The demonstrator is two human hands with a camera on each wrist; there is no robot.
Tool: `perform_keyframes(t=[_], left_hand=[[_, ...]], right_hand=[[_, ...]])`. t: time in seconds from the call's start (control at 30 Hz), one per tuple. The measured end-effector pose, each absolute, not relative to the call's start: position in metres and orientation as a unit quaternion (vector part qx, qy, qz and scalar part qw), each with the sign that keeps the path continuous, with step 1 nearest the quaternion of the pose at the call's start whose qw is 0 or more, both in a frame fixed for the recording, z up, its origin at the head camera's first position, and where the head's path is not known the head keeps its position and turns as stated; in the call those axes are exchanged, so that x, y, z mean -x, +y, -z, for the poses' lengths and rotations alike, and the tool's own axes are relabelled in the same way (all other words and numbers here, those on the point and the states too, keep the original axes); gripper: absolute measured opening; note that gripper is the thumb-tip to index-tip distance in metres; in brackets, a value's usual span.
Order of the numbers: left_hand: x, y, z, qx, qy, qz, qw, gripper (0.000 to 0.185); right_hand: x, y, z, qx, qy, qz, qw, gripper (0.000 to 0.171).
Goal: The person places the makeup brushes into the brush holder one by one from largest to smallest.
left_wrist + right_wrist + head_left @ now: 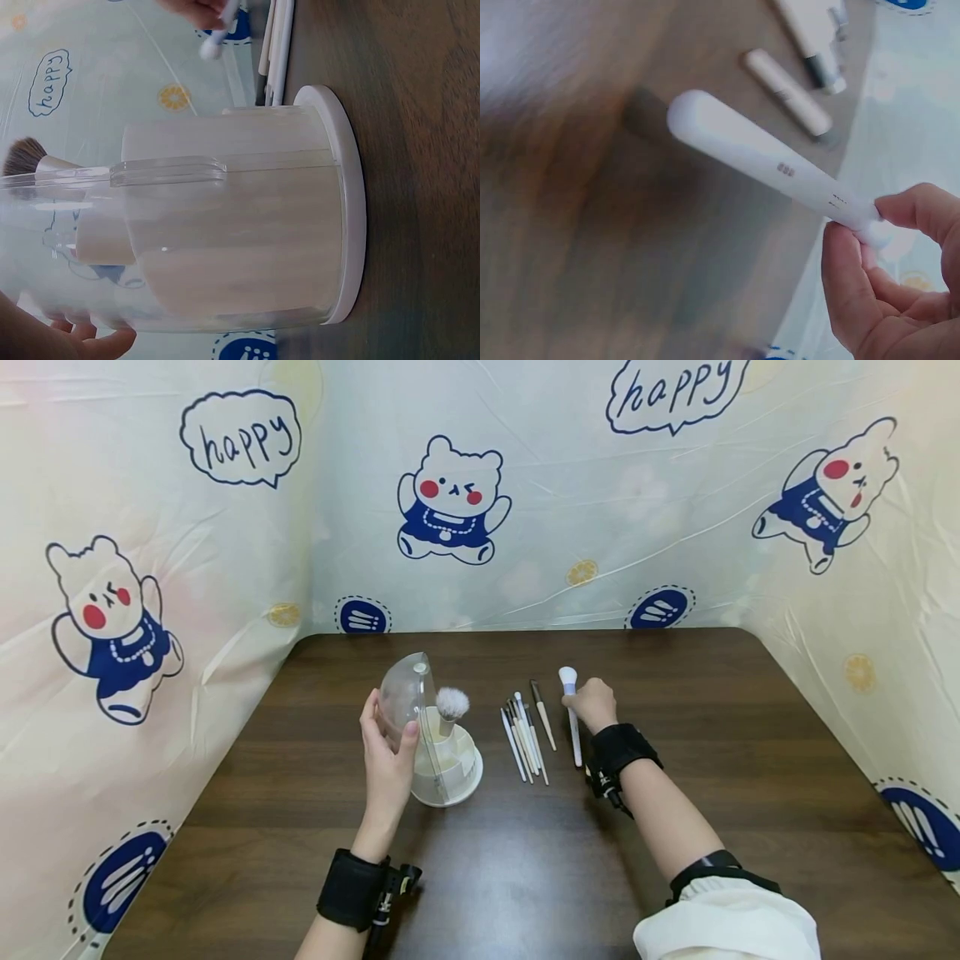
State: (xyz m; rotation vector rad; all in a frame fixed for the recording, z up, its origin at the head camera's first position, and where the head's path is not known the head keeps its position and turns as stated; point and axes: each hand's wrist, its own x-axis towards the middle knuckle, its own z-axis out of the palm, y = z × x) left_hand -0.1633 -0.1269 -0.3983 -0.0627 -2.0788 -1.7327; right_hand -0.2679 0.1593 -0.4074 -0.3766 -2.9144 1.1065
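On the left of the table a round makeup brush holder stands upright on its white base, with a fluffy makeup brush in it. My left hand grips the holder's clear domed cover from the left, thumb in front. Through that cover, the left wrist view shows the cup inside. My right hand pinches a white makeup brush between thumb and fingers, near its bristle end. Its handle points back toward me, and the pale bristle head is at the far end.
Several slim makeup brushes lie side by side between the holder and my right hand. One with a dark tip lies slightly apart from them. A printed curtain hangs around the back and sides of the dark wooden table.
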Motion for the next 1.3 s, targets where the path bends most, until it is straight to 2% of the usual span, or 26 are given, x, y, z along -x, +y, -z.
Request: perform_keyframes(t=[0.1, 0.27, 0.37, 0.63, 1.03, 1.3], left_hand=[[0.163, -0.127, 0.399, 0.021, -0.751, 0.625, 0.213, 0.088], [0.164, -0.127, 0.4, 0.02, -0.751, 0.625, 0.214, 0.087], [0.164, -0.127, 0.4, 0.021, -0.75, 0.625, 0.215, 0.086], [0.165, -0.127, 0.401, 0.021, -0.75, 0.625, 0.214, 0.084], [0.165, -0.127, 0.398, 0.021, -0.752, 0.625, 0.206, 0.087], [0.164, -0.127, 0.397, 0.021, -0.75, 0.628, 0.205, 0.088]], right_hand=[[0.269, 0.156, 0.401, 0.116, -0.918, -0.379, 0.02, 0.034], [0.269, 0.149, 0.387, 0.104, -0.895, -0.43, 0.056, 0.02], [0.267, 0.142, 0.377, 0.093, -0.885, -0.451, 0.071, 0.029], [0.257, 0.114, 0.351, 0.041, -0.848, -0.519, 0.105, 0.031], [0.232, 0.074, 0.333, -0.057, -0.819, -0.564, 0.087, 0.027], [0.214, 0.056, 0.324, -0.085, -0.812, -0.574, 0.065, 0.022]])
